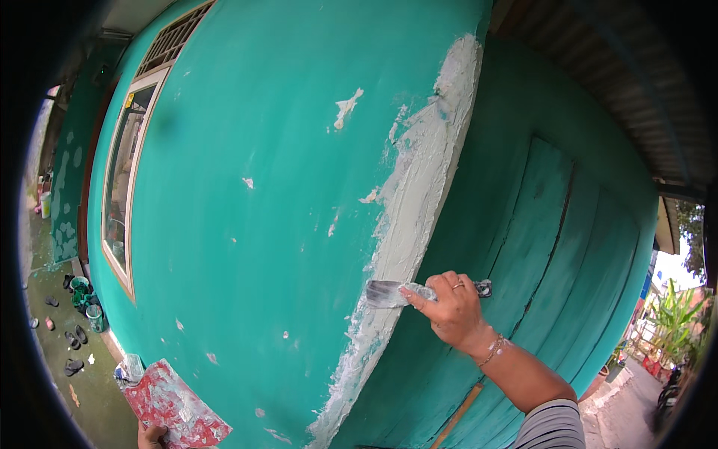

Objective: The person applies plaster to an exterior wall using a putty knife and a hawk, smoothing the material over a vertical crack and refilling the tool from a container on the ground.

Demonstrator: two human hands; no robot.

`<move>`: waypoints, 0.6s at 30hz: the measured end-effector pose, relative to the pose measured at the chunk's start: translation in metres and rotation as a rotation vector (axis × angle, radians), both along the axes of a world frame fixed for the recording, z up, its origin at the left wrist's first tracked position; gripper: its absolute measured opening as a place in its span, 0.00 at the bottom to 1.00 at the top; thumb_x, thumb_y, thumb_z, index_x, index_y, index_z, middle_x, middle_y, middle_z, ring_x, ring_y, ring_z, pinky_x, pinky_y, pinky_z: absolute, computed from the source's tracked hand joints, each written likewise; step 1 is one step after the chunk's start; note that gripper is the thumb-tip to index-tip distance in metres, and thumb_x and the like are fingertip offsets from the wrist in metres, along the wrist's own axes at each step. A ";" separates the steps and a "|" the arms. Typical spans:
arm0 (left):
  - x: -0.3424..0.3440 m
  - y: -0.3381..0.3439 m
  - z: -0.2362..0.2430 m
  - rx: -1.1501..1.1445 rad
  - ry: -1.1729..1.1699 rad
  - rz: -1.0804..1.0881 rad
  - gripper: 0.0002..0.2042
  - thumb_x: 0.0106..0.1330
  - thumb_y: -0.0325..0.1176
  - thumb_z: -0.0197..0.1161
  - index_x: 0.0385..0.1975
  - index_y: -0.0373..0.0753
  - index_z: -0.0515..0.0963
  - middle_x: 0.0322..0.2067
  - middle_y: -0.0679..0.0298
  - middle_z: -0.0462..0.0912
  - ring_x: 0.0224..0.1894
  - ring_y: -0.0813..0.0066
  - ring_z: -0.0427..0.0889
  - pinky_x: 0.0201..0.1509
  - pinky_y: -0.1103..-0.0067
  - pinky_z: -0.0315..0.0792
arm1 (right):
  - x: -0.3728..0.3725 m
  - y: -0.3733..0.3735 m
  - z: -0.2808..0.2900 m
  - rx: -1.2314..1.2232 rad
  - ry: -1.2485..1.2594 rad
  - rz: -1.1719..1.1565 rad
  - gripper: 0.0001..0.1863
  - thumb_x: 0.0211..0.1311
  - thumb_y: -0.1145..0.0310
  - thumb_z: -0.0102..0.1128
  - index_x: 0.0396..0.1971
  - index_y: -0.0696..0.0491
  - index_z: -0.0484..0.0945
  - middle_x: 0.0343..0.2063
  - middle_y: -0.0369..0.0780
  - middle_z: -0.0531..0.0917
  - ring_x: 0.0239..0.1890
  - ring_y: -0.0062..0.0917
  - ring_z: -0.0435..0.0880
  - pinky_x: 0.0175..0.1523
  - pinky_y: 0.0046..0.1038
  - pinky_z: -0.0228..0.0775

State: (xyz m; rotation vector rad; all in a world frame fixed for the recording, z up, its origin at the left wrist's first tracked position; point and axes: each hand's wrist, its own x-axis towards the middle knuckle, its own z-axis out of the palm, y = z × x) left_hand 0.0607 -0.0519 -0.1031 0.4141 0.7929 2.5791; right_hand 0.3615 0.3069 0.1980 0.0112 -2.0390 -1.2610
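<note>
My right hand [452, 310] grips a putty knife [385, 295], its blade on a long, rough strip of white filler [419, 172] running along the vertical corner of a turquoise wall [262, 224]. My left hand [152, 432], partly cut off at the lower left, holds a red board [173, 400] smeared with white and grey putty. A small pale object [129, 368] shows behind the board's upper corner; I cannot make out what it is. Small white patches dot the wall.
A framed window [131, 172] is at left. Below it lie sandals [75, 338] and paint containers [94, 318] on green ground [48, 382]. Right of the corner are recessed turquoise boards [568, 247], a wooden pole [456, 415], a corrugated roof overhead, and plants [673, 322] by a path.
</note>
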 end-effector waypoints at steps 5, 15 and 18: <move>0.006 0.003 0.008 -0.220 -0.161 0.012 0.02 0.66 0.31 0.57 0.32 0.42 0.75 0.16 0.72 0.72 0.10 0.85 0.65 0.09 0.87 0.55 | -0.010 0.020 0.104 0.098 0.222 0.030 0.24 0.49 0.78 0.55 0.46 0.39 0.85 0.31 0.37 0.73 0.36 0.32 0.73 0.40 0.33 0.64; -0.001 0.006 0.003 -0.281 -0.205 -0.035 0.02 0.67 0.30 0.55 0.32 0.42 0.74 0.16 0.71 0.71 0.11 0.83 0.64 0.09 0.85 0.54 | -0.002 0.030 0.220 -0.020 0.483 0.039 0.19 0.54 0.77 0.59 0.43 0.39 0.86 0.27 0.38 0.74 0.35 0.34 0.75 0.41 0.34 0.70; -0.016 -0.006 -0.027 -0.264 -0.159 -0.022 0.04 0.68 0.32 0.55 0.32 0.41 0.74 0.16 0.70 0.71 0.11 0.82 0.65 0.09 0.84 0.54 | -0.007 0.019 0.144 -0.152 0.301 0.098 0.19 0.52 0.78 0.58 0.41 0.41 0.87 0.26 0.38 0.74 0.33 0.34 0.75 0.38 0.34 0.70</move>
